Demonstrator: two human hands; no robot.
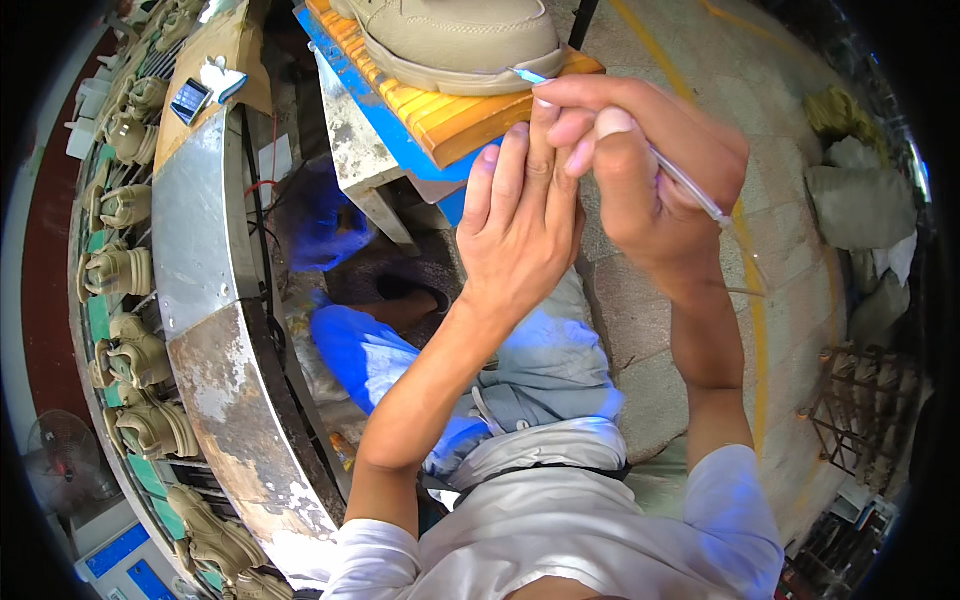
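A beige shoe (470,35) rests on a slatted wooden block (455,125) at the top of the view, its upper part cut off by the frame. My right hand (665,170) is closed around a slim, clear-barrelled pen (690,185), whose bluish tip touches or nearly touches the edge of the shoe's sole. Against the front edge of the block lies my left hand (520,225), back upward and fingers stretched out, holding nothing visible. The right fingers overlap the left index finger, so the contact between the hands is partly hidden.
To the left, several beige shoes (128,272) stand on a rack conveyor beside a worn metal ledge (205,240). A phone (190,100) and a white glove (222,80) lie on cardboard. Grey sacks (858,205) and a metal rack (865,405) are at the right.
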